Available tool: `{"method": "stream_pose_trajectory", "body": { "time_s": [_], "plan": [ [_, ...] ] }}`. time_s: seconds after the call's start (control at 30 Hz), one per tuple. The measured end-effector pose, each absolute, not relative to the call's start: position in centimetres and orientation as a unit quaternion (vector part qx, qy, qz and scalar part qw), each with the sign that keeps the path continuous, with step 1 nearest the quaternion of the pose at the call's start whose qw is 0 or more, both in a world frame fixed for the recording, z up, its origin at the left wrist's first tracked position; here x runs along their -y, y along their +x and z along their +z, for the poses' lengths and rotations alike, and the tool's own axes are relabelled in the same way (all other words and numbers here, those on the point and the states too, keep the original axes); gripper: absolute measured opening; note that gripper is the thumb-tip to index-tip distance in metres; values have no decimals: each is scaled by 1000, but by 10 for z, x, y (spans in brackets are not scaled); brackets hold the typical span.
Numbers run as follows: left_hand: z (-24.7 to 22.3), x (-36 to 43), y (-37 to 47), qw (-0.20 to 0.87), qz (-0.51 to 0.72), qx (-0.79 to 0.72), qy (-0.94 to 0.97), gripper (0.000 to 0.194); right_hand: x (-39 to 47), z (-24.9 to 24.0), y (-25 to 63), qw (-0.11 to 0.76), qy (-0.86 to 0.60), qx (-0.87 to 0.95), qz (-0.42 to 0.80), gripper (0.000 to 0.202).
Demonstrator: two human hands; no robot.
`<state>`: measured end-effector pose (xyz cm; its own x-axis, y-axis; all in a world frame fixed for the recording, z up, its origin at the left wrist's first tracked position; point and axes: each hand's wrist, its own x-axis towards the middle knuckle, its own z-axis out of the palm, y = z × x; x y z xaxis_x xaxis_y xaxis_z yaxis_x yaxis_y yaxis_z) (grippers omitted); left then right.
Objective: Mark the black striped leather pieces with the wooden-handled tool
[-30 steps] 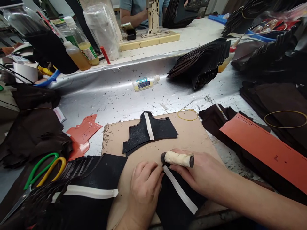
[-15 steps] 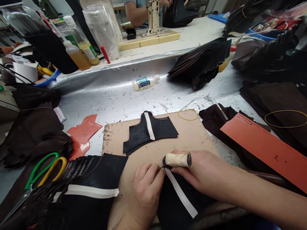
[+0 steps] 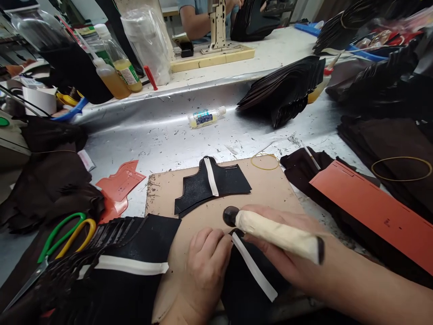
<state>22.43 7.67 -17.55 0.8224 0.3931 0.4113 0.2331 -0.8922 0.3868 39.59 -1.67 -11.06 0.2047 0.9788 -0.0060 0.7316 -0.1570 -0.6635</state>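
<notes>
1. Hold the wrapped tool (image 3: 277, 234) firmly in the right hand (image 3: 291, 253), fingers closed round its cloth-bound handle, dark rounded head pointing toward the far edge of the cardboard mat (image 3: 270, 189)
2. Keep the left hand (image 3: 206, 266) curled, fingertips pinching the top end of the white tape strip (image 3: 253, 266) where it meets the black leather piece (image 3: 243, 284) at the near edge of the mat
3. Pin the leather flat against the mat before any pressing, so the strip runs straight along it and does not wrinkle
4. Bring the tool head down squarely on the tape, working from the pinched end outward; probably best done in short, even presses
5. Keep fingertips just beside the head, never under it
6. Leave the taped piece (image 3: 211, 185) at the middle of the mat undisturbed
7. Mind the stack of taped pieces (image 3: 125, 266) at the near left corner of the bench, and the scissors (image 3: 61, 239) beyond it, well clear of the elbow
</notes>
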Motion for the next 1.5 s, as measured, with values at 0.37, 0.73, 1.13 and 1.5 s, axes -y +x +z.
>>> {"method": "stream_pose_trajectory", "body": {
  "time_s": [0.37,0.73,1.13,1.5],
  "plan": [
    [-175,-62,207,230,237,-257,908,8,10,-103,392,234,-712,596,288,16],
    [-179,-62,210,203,242,-273,909,25,31,-129,391,255,-726,571,285,26],
    [-158,-71,222,101,124,-149,976,20,37,-134,390,199,-754,568,263,22],
    [-162,-62,217,74,149,-211,963,7,18,-112,382,194,-738,584,278,19]
  ]
}}
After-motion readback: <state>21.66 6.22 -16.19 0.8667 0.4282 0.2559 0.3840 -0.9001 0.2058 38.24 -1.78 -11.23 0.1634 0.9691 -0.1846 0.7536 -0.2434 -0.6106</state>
